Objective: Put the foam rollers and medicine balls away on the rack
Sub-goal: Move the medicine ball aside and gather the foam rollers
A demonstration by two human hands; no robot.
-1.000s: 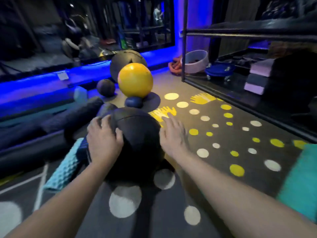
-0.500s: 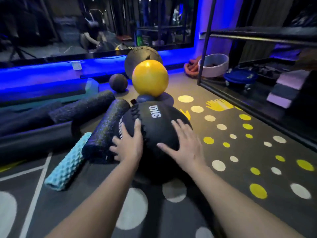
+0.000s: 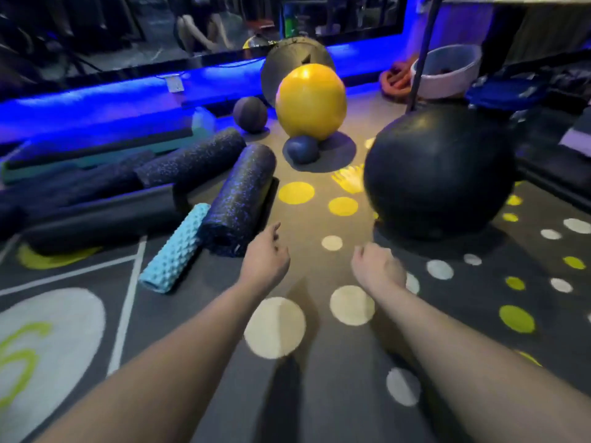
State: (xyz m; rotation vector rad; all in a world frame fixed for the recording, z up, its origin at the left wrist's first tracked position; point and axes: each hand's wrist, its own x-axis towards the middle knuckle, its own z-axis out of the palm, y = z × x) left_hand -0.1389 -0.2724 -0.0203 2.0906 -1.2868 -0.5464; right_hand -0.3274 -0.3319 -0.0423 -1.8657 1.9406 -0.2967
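The large black leather medicine ball [image 3: 439,171] sat on the dotted floor [image 3: 319,394] beside the rack's upright post [image 3: 422,52]. The left hand [image 3: 267,255] and right hand [image 3: 377,266] hung loosely curled, holding nothing. The ball looked heavy and smooth, best cradled from both sides.

1 head view looks forward and down, near the floor [image 3: 319,394].
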